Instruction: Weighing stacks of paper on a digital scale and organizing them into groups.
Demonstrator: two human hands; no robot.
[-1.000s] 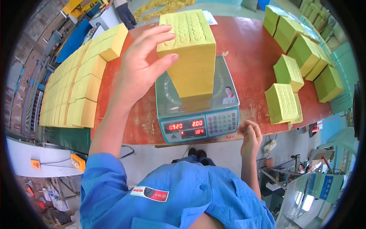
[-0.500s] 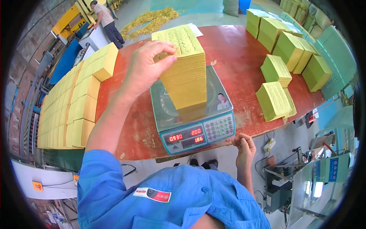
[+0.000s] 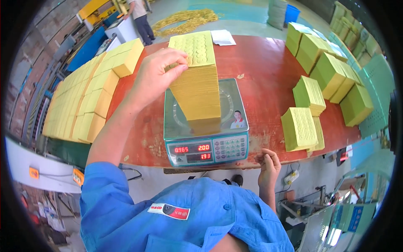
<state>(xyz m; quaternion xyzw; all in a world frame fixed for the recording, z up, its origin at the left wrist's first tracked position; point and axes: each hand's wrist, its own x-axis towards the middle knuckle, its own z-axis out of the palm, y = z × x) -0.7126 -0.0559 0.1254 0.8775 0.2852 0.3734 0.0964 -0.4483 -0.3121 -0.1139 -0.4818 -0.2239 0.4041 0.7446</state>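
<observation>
A tall stack of yellow paper sheets (image 3: pixel 197 92), pressed with rows of ring patterns on top, stands on the metal pan of a digital scale (image 3: pixel 228 153). My left hand (image 3: pixel 161 69) is at the top left corner of the stack, thumb and fingers pinched at the edge of the uppermost sheets. How many sheets it grips cannot be seen. Red digits glow on the scale's front panel, beside a keypad. Close to the table's near edge, right of the scale, my right hand (image 3: pixel 268 166) is closed with fingers curled, and nothing shows in it.
Rows of yellow paper blocks (image 3: pixel 90 98) line the left of the red table (image 3: pixel 256 59). Smaller yellow stacks (image 3: pixel 300 128) and bigger ones (image 3: pixel 327 67) stand on the right. White paper (image 3: pixel 223 37) lies behind the scale. A person (image 3: pixel 140 21) stands at a machine far left.
My view has turned slightly, so the surroundings sit differently. The digits on the scale have changed. My left hand stays at the stack's top corner; my right hand remains by the table edge.
</observation>
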